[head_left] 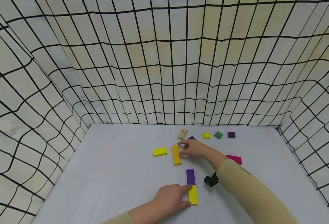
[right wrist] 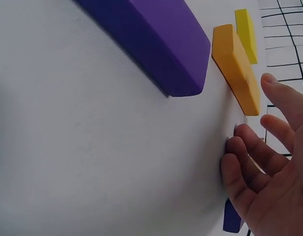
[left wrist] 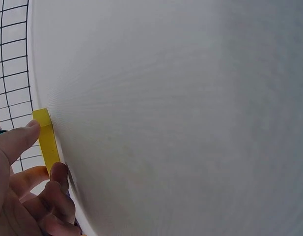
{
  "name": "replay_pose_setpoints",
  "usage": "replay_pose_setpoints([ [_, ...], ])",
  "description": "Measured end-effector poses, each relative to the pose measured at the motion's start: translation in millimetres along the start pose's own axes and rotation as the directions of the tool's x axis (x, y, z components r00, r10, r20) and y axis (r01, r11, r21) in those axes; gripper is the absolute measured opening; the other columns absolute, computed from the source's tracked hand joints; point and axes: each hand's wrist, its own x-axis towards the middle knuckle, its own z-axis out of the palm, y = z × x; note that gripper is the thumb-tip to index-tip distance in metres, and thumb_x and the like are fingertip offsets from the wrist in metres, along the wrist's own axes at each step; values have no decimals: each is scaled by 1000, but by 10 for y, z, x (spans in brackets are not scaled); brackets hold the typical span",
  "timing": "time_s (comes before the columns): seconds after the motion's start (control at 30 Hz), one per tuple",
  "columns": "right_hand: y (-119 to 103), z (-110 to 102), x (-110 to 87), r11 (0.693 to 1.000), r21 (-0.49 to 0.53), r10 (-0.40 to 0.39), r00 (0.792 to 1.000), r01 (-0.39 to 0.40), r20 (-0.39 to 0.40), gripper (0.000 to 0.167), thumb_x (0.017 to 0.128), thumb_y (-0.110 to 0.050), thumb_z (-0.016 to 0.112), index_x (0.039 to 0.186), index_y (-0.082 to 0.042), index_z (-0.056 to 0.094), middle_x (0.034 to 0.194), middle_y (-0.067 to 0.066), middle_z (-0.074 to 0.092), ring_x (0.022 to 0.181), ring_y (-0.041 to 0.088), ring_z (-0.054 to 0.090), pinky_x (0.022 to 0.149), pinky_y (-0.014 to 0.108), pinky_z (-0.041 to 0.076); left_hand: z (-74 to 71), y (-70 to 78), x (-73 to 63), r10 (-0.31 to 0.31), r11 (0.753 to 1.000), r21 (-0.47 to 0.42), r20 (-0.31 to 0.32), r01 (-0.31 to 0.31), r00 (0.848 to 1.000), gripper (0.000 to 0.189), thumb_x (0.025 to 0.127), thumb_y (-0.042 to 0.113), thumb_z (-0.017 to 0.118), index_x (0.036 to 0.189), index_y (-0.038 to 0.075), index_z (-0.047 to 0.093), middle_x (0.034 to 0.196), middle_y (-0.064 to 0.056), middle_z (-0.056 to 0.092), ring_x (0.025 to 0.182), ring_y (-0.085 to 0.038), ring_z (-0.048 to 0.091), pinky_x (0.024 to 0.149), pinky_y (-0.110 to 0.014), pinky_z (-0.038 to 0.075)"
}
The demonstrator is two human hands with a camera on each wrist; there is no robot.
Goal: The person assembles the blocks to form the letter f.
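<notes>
Yellow blocks point(head_left: 193, 196) number three, left grip point(head_left: 170, 197) pinching one, right grip point(head_left: 193, 148) wide beside one orange block point(head_left: 176, 156).

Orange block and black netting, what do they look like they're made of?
The orange block: probably painted wood, perhaps plastic, with a smooth satin finish; its colour is even and its edges softened. The black netting: likely cord, dull-finished, since its thin strands bend and sag.
</notes>
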Motion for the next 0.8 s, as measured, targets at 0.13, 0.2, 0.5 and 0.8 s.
replay_pose_setpoints([
  [0.13, -38, 10, 57, 1000, -28, 10, 1000, -10, 17, 67, 83, -47, 77, 143, -26, 55, 92, 0, 60, 83, 18, 55, 72, 30, 47, 3, 0, -1, 4, 1000, 7, -4, -4, 1000, 53, 85, 47, 75, 134, 33, 63, 98, 9, 72, 83, -8, 64, 70, -32, 53],
  [0.2, -52, 17, 77, 999, -50, 21, 999, -20, 29, 71, 82, -48, 78, 145, -26, 52, 93, 1, 59, 83, 17, 54, 72, 30, 46, -1, -2, 0, 3, 1000, 11, -1, -3, 1000, 53, 85, 47, 74, 134, 33, 63, 97, 9, 72, 82, -7, 64, 69, -32, 53],
  [0.5, -110, 35, 83, 990, -127, 63, 996, -54, 66, 79, 77, -49, 82, 146, -27, 50, 103, 2, 58, 92, 19, 53, 80, 35, 47, -22, 21, -4, -1, 1000, -2, 4, 1, 1000, 52, 85, 47, 74, 134, 33, 63, 97, 9, 72, 83, -8, 64, 69, -32, 53],
  [0.8, -108, 64, 18, 998, -63, 32, 999, -30, 25, 77, 77, -42, 85, 143, -19, 51, 117, 6, 59, 105, 21, 54, 92, 39, 48, -15, 12, -3, -2, 1000, 0, 6, 2, 1000, 53, 85, 47, 74, 134, 32, 63, 97, 8, 72, 87, -9, 66, 72, -34, 54],
])
